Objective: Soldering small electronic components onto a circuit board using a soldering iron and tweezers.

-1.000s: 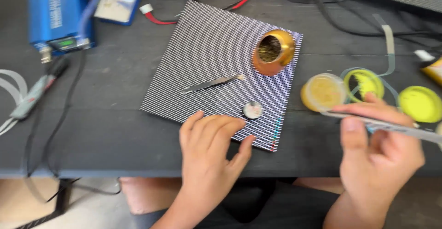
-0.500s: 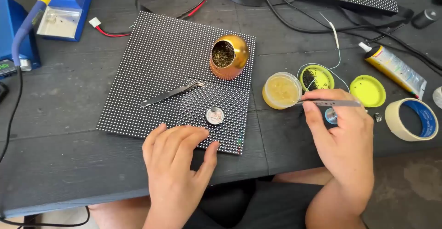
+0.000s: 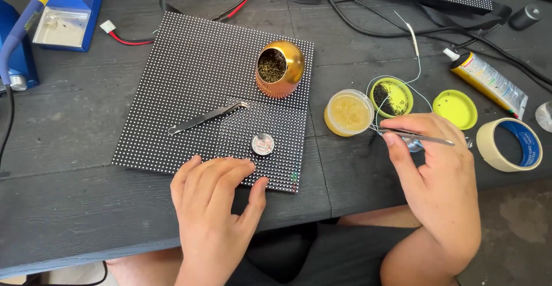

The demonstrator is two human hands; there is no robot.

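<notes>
The right hand (image 3: 440, 174) pinched thin tweezers (image 3: 411, 134) lying crosswise, tips just beside the flux jar (image 3: 348, 112), while the left hand (image 3: 215, 197) pressed flat and empty on the LED panel (image 3: 195, 79).

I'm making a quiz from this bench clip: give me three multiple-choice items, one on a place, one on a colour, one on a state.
1. Where does the gold cup stand?
A. on the dotted panel
B. on the tape roll
C. on the bare table

2. What colour is the loose lid right of the open pots?
A. red
B. yellow-green
C. white

3. What is the right hand doing?
A. lying flat and empty
B. pinching tweezers
C. gripping the tube

Answers:
1 A, the cup sits at the panel's upper right corner.
2 B, the lid is yellow-green.
3 B, its fingers hold the thin tweezers near the pot of yellow paste.
</notes>
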